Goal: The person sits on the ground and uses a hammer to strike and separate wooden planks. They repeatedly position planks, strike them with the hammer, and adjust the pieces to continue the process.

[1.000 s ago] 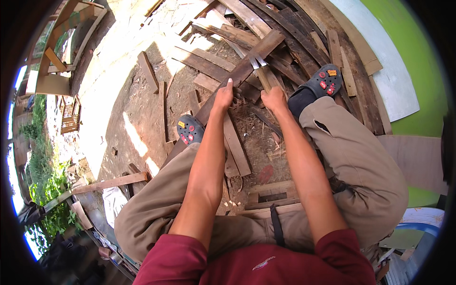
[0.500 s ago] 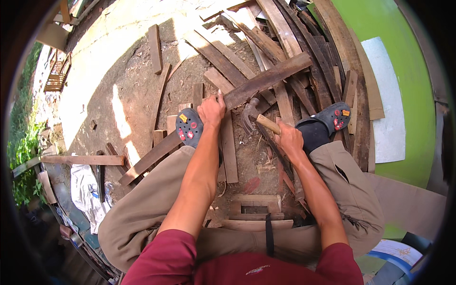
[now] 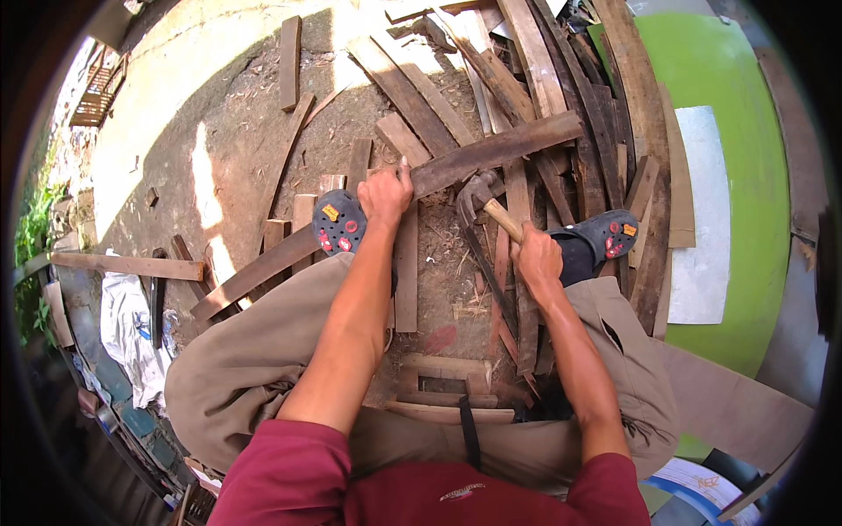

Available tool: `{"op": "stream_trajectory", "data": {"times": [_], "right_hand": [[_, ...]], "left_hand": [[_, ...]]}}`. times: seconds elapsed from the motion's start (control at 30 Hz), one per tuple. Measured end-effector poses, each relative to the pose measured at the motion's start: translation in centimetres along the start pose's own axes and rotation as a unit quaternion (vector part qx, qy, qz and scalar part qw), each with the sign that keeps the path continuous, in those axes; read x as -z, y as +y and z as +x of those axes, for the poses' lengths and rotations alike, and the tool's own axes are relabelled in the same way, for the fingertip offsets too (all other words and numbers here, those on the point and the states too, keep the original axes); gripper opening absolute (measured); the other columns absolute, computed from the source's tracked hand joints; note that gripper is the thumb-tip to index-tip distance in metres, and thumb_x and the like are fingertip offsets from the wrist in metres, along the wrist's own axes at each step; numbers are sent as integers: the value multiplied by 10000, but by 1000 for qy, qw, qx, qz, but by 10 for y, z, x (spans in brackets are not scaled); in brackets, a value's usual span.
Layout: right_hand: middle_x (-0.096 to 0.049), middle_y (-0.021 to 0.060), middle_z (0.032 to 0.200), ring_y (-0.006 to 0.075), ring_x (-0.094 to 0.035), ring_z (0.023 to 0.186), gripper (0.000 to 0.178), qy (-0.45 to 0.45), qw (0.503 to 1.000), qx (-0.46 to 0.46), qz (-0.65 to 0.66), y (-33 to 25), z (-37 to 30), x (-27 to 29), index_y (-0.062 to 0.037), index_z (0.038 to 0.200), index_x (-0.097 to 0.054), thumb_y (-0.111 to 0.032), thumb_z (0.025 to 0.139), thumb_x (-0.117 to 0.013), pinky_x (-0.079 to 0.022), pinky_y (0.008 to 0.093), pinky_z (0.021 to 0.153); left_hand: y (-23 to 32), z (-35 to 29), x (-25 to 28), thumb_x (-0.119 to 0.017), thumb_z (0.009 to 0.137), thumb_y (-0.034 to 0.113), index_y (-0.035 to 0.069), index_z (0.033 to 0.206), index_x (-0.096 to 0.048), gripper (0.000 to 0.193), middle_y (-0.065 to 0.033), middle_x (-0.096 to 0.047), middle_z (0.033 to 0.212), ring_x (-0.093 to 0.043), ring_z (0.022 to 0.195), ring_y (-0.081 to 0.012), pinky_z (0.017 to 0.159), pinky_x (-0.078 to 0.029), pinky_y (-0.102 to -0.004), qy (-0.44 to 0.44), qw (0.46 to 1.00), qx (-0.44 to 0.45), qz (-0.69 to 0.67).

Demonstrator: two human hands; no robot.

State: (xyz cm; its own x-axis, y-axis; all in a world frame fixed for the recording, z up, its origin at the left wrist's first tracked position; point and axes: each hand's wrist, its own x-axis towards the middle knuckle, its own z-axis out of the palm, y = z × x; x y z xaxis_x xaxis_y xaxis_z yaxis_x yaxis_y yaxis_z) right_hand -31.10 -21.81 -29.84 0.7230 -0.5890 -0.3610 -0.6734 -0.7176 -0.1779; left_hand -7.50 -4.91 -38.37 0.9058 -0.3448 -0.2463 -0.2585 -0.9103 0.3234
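While my left hand (image 3: 384, 195) clamps the long plank (image 3: 456, 167) lying across the scrap pile, my right hand (image 3: 537, 259), closed on the claw hammer (image 3: 478, 195), should strike squarely, short-swung.

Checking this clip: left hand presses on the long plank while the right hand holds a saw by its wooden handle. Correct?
Not quite. The right hand grips a claw hammer by its wooden handle, not a saw. The left hand does press on the long plank, as the head view shows.
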Motion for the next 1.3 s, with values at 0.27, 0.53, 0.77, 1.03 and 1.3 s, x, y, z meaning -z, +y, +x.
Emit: {"op": "stream_trajectory", "data": {"times": [0.27, 0.53, 0.77, 1.03, 1.3], "right_hand": [[-691, 199, 818, 422, -680, 747, 280, 2, 983, 180, 28, -44, -17, 1, -68, 1039, -626, -150, 788, -721, -540, 526, 661], [-687, 186, 817, 397, -691, 752, 305, 20, 990, 132, 38, -38, -20, 8, -75, 955, -591, -163, 739, -788, -552, 492, 675], [-694, 179, 808, 417, -690, 739, 212, 25, 998, 56, -25, -10, 6, -2, -63, 927, -612, -206, 810, -715, -545, 533, 649], [-671, 173, 799, 412, -685, 759, 249, 23, 984, 174, 33, -45, -22, -1, -73, 889, -577, -180, 754, -758, -546, 514, 651], [-681, 206, 801, 436, -679, 776, 241, 17, 995, 85, 55, -82, -17, 39, -64, 957, -626, -172, 775, -743, -541, 528, 684]], "left_hand": [[-3, 6, 4, -349, 1019, 536, 56, 927, -767, 643, -257, -716, 917, -694, 920, -432, 868, -502, -514, -32, 999, -6, -11], [-8, 4, 1, -369, 1014, 528, 29, 916, -765, 644, -271, -712, 908, -698, 899, -442, 840, -529, -513, -34, 999, -7, -19], [-4, 6, 3, -376, 1006, 551, 14, 891, -769, 676, -279, -711, 883, -704, 887, -441, 821, -542, -502, -39, 999, -12, -13], [-6, 9, -1, -387, 995, 537, 57, 859, -782, 636, -229, -731, 882, -716, 871, -395, 829, -539, -483, -29, 1000, 0, -9], [-5, 4, 5, -372, 998, 549, 67, 872, -780, 644, -218, -735, 902, -717, 885, -384, 838, -536, -480, -45, 999, 20, -16]]}}
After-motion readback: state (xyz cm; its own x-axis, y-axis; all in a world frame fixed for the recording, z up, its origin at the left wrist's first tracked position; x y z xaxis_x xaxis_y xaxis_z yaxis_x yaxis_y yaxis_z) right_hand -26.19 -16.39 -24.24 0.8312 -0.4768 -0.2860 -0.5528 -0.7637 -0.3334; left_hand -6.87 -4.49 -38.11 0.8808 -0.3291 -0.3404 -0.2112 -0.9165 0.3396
